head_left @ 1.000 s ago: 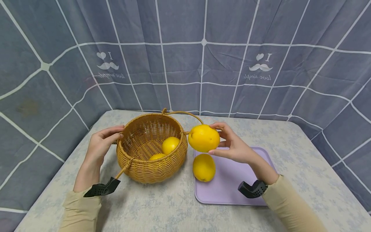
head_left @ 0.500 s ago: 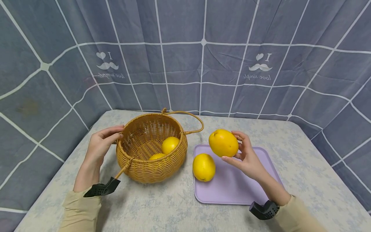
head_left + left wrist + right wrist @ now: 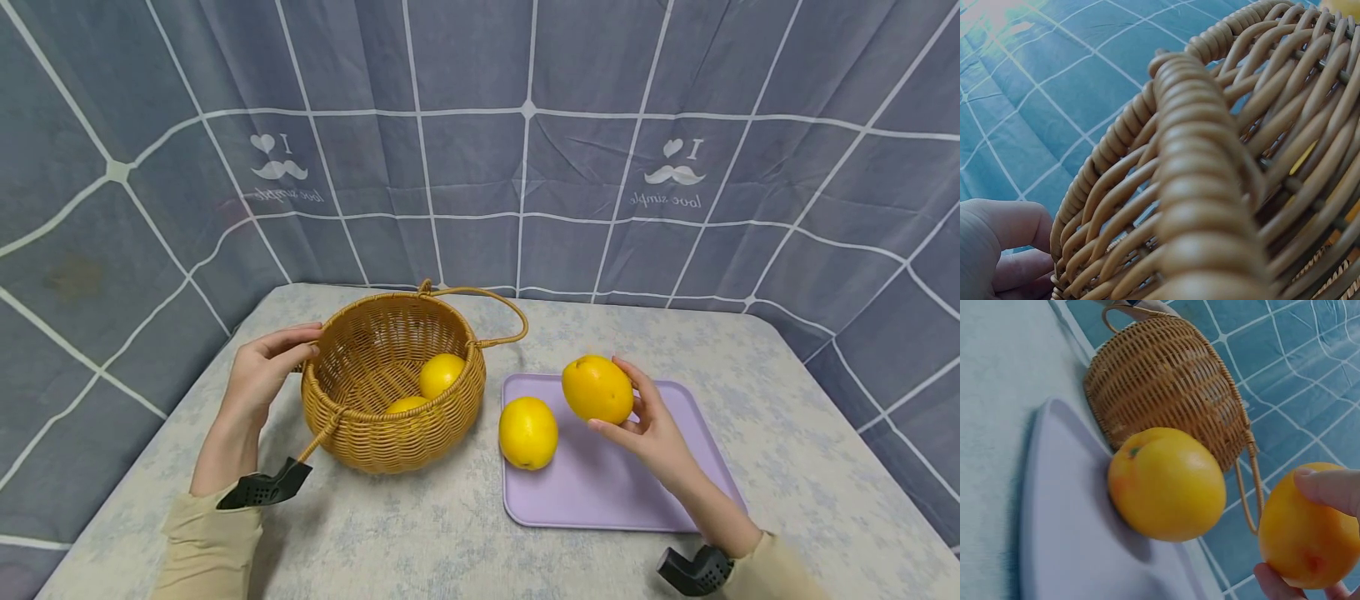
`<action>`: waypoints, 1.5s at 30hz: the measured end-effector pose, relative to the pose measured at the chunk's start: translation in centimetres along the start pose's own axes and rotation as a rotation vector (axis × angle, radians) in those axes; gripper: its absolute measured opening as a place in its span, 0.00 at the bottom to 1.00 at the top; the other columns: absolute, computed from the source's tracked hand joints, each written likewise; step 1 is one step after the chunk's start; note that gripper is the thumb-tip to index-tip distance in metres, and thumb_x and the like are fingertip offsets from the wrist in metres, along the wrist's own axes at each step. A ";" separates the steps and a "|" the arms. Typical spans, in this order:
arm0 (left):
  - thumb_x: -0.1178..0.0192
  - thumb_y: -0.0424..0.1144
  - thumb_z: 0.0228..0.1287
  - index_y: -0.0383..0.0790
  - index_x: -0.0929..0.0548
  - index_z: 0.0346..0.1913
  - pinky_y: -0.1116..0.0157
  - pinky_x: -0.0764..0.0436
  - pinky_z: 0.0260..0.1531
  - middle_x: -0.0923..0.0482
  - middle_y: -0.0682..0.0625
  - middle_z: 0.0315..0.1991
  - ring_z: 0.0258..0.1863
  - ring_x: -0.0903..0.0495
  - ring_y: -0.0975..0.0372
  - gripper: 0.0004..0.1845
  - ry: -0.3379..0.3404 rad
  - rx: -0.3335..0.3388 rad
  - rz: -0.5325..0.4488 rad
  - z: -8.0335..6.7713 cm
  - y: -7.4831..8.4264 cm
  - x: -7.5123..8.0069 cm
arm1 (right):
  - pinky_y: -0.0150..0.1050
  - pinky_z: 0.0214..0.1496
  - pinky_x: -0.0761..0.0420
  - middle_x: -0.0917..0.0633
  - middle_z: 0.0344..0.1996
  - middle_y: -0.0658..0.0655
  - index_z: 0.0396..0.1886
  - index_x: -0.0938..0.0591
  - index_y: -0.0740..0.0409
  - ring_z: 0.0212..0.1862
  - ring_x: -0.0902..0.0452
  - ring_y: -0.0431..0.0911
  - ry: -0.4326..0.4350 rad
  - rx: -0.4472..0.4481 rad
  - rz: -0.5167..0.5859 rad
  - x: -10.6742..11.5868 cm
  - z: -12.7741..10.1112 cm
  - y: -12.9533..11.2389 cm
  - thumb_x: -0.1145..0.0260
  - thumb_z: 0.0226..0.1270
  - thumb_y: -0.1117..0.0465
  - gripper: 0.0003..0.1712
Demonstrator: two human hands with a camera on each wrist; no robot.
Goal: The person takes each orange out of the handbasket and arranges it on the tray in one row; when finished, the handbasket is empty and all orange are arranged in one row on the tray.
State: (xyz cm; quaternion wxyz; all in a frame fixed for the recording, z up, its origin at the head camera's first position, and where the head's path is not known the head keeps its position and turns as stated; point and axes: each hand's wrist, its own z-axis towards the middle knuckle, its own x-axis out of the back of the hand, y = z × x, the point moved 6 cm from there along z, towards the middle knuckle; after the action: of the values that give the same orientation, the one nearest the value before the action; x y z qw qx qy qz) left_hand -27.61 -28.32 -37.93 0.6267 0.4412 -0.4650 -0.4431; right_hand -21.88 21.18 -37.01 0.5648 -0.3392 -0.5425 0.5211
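My left hand [image 3: 262, 367] holds the left rim of a round wicker basket [image 3: 405, 437], thumb and fingers at its edge. Two lemon-like yellow fruits show inside the basket, the rear one [image 3: 441, 376] more fully. In my right hand [image 3: 652, 425] is another plump, oval yellow fruit [image 3: 597, 389], pinched between thumb and fingers above a lilac tray [image 3: 600, 508]. A similar yellow fruit [image 3: 528, 433] lies on the tray's left side. The right wrist view shows the held fruit [image 3: 1310, 531] at the right edge. A thick wrapped handle [image 3: 1197, 187] fills the left wrist view's middle.
The basket's other handle [image 3: 517, 321] sticks out to the right, toward the tray. A pale patterned cloth [image 3: 420, 533] covers the table. Behind it hangs a grey-blue curtain [image 3: 472, 167] with white grid lines.
My right hand has carried its yellow fruit from beside the basket's handle rightward and down over the tray. The left hand, the basket and the fruit on the tray have stayed put.
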 end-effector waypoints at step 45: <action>0.37 0.45 0.62 0.39 0.17 0.52 0.72 0.23 0.37 0.23 0.51 0.55 0.42 0.22 0.65 0.18 0.005 -0.029 0.017 -2.2 4.5 -1.2 | 0.51 0.51 0.28 0.36 0.56 0.65 0.61 0.44 0.59 0.55 0.32 0.57 0.079 -0.178 -0.328 -1.8 -1.7 4.3 0.25 0.50 0.49 0.48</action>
State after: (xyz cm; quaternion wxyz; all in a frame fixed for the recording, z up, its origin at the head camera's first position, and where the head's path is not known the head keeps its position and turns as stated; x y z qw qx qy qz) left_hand -25.01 -25.83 -34.17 0.6377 0.4293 -0.4609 -0.4435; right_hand -20.93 20.77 -41.90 0.6310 -0.3151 -0.6117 0.3584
